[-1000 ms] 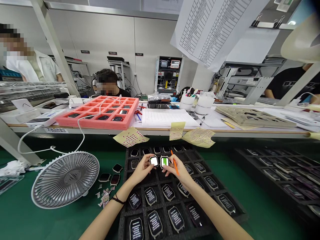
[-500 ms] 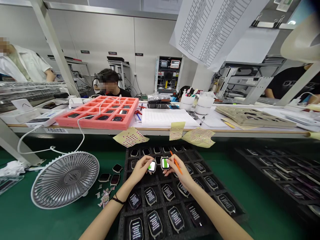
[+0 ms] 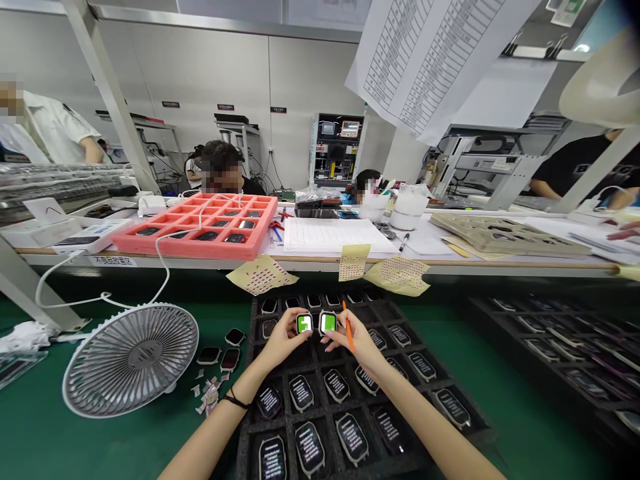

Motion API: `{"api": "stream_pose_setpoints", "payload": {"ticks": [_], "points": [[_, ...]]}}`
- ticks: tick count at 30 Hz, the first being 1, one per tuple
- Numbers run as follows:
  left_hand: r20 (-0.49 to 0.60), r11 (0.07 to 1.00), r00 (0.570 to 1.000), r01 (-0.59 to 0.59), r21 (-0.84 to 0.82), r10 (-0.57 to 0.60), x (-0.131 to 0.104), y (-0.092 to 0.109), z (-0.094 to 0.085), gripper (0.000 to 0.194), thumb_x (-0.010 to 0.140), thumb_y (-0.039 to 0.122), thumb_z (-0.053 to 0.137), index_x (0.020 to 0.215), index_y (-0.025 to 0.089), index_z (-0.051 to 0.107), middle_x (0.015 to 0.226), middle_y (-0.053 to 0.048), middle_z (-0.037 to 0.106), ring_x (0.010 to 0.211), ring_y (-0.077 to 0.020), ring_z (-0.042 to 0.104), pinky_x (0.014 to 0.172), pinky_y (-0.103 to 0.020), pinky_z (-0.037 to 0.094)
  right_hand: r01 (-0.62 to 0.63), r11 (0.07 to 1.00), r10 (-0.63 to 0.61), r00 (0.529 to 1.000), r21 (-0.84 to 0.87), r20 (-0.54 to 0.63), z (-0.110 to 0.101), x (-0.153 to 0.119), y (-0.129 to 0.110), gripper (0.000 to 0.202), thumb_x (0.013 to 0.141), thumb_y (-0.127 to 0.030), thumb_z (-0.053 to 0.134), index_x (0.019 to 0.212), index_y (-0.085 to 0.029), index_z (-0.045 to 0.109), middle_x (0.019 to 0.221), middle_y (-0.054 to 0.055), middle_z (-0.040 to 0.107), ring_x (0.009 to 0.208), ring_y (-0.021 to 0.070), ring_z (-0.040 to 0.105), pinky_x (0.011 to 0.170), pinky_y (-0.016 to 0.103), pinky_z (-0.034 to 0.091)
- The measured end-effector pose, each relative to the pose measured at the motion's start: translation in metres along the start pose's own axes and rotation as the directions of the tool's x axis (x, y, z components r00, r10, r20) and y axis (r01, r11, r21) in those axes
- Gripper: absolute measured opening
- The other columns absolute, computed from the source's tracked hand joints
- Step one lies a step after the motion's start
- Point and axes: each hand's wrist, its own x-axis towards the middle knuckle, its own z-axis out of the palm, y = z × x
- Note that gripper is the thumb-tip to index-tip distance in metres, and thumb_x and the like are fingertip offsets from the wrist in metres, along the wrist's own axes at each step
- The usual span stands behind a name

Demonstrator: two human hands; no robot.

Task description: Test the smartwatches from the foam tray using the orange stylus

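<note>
Both forearms reach forward, the left hand [image 3: 287, 335] and right hand [image 3: 351, 335] close together, fingers curled.

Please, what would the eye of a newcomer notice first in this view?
Probably the large coral-pink tray on the shelf, left of centre, and the round grey fan lower left. Then the two lit green-and-white watch screens, one in the left hand and one in the right hand, above the black tray.
</note>
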Motion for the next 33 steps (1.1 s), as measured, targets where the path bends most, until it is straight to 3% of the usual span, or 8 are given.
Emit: {"api": "stream_pose_setpoints", "payload": {"ticks": [6,12,20,27,33], "points": [[-0.022,0.994,0.996,0.082,-0.071,-0.084,0.001,0.006,0.001,0.031,0.075,0.04,0.062,0.093,0.018,0.05,0.076,0.001,0.054,0.06,-0.0102,0.051,0.049,-0.02,0.043,0.008,1.0,-0.005,0.988,0.017,-0.154,0.001,-0.004,-0.008,0.044,0.068,-0.039,0.071,0.064,-0.022,0.031,0.052,-0.011,0.038,0.04,0.0074,0.049,0.037,0.019,0.043],[-0.032,0.99,0.992,0.119,-0.074,-0.122,0.001,0.009,0.001,0.033,0.078,0.049,0.055,0.085,0.017,0.052,0.065,0.003,0.048,0.05,-0.0077,0.044,0.043,-0.018,0.036,0.016,1.0,-0.013,0.978,0.013,-0.209,-0.001,-0.004,-0.008,0.047,0.061,-0.039,0.076,0.061,-0.022,0.032,0.054,-0.01,0.036,0.041,0.006,0.041,0.035,0.018,0.036],[0.019,0.997,0.998,0.056,-0.058,-0.055,0.002,-0.001,0.0,0.031,0.082,0.041,0.055,0.103,0.019,0.048,0.089,-0.003,0.056,0.064,-0.011,0.054,0.048,-0.019,0.039,-0.009,1.0,0.006,0.989,-0.017,-0.151,-0.001,0.0,-0.004,0.051,0.057,-0.035,0.079,0.066,-0.023,0.03,0.047,-0.011,0.046,0.04,0.0093,0.051,0.037,0.018,0.042],[0.06,0.997,0.998,-0.013,-0.079,0.018,0.0,-0.004,0.001,0.04,0.079,0.032,0.061,0.112,0.021,0.042,0.102,-0.006,0.055,0.081,-0.015,0.058,0.071,-0.027,0.046,0.009,1.0,-0.007,0.997,0.028,-0.08,-0.002,0.003,0.002,0.052,0.056,-0.029,0.08,0.069,-0.024,0.03,0.055,-0.009,0.056,0.048,0.0105,0.056,0.041,0.02,0.048],[0.009,0.993,0.999,0.043,-0.111,-0.043,0.002,0.001,0.0,0.032,0.084,0.04,0.052,0.108,0.019,0.046,0.097,-0.005,0.056,0.069,-0.0131,0.057,0.054,-0.023,0.041,0.004,0.999,0.0,0.998,0.05,-0.067,-0.003,0.004,0.006,0.052,0.055,-0.024,0.08,0.07,-0.024,0.03,0.056,-0.01,0.055,0.049,0.0099,0.057,0.041,0.019,0.048]]}}
